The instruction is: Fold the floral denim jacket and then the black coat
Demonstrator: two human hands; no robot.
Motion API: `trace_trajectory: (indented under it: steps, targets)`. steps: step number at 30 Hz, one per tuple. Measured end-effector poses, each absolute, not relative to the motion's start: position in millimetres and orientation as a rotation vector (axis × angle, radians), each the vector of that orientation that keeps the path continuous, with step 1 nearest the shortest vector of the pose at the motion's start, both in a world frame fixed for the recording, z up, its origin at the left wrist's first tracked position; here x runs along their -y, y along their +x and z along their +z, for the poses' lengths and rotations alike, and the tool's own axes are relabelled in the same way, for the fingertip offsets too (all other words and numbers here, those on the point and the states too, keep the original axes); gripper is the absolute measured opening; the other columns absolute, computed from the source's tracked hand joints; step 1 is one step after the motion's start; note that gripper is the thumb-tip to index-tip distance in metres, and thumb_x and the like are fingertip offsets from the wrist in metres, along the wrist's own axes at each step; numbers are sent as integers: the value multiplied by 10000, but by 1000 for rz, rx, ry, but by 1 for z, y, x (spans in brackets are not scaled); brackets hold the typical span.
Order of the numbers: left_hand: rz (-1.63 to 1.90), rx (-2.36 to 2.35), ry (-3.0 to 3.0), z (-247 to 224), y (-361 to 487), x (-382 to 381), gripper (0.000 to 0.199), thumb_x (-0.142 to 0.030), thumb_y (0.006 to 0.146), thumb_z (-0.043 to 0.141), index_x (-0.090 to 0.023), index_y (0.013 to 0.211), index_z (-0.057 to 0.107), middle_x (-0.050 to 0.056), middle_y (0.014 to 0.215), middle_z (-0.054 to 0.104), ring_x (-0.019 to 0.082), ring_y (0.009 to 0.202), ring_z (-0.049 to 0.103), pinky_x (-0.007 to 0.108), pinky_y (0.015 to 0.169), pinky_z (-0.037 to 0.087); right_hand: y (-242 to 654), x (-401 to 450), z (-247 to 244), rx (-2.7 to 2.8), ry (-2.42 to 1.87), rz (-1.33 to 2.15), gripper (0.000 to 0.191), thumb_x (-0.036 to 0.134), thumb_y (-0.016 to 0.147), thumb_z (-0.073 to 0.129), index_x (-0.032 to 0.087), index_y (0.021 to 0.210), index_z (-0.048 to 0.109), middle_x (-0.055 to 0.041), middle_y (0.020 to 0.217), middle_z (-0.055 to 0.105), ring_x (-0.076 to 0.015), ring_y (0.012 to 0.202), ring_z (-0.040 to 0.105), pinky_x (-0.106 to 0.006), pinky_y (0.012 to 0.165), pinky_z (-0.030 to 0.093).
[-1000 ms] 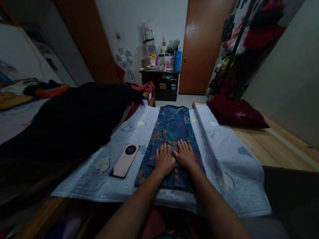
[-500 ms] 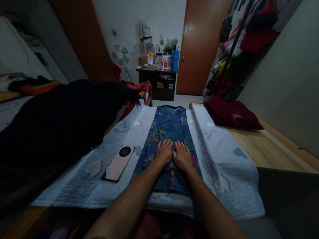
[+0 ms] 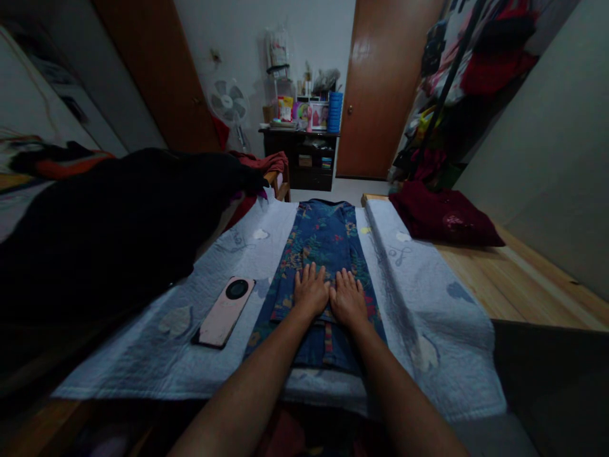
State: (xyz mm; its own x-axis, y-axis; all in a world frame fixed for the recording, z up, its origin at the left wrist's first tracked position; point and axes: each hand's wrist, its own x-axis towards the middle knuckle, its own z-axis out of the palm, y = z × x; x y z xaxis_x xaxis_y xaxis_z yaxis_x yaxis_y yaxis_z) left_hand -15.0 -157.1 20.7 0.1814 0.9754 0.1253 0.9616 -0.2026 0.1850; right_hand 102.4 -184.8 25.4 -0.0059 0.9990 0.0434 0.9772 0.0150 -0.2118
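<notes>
Two hands (image 3: 311, 292) (flat), one garment (image 3: 323, 244), one phone (image 3: 223, 312).

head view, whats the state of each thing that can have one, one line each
blue floral folded garment: flat, lengthwise on the quilt
left hand: open, palm down on the garment
right hand: open, palm down beside it
pink phone: lying camera side up
brown wooden door: shut

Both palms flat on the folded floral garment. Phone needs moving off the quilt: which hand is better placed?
Left, probably. The left hand lies flat on the floral garment on the side of the phone; the right hand would have to cross over it.
</notes>
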Motion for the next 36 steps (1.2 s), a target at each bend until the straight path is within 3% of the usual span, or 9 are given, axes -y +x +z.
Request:
trace_trajectory:
  steps: [14,23,31,36]
  targets:
    - [359,-1692,2407,20,-30,155,475,-209,940,328,-256,1402,426,6,1520,378,171,1419,278,458,1164,196,103,186,30,2069,-2056,170,544,347,955,319,122,1445,389,-109,1538,312,-246,1426,245,-420,1140,164]
    - [202,-1502,2548,33,-51,187,520,-394,961,346,-266,1465,332,5,1558,296,226,1447,205,498,1157,212,104,186,23,2063,-2034,129,533,335,957,323,122,1440,397,-108,1534,324,-246,1420,253,-424,1137,167]
    - [164,-1404,2572,40,-67,213,520,-451,967,351,-311,1467,317,5,1573,258,257,1460,149,525,1139,234,106,184,18,2061,-1997,117,520,334,959,342,105,1420,417,-124,1516,355,-262,1414,264,-449,1131,183]
    - [240,-1441,2580,31,-66,216,535,-468,963,351,-270,1460,336,26,1566,277,247,1457,167,513,1152,211,108,188,23,2202,-1761,110,490,251,962,321,176,1442,388,-63,1543,314,-208,1431,231,-438,1147,174]
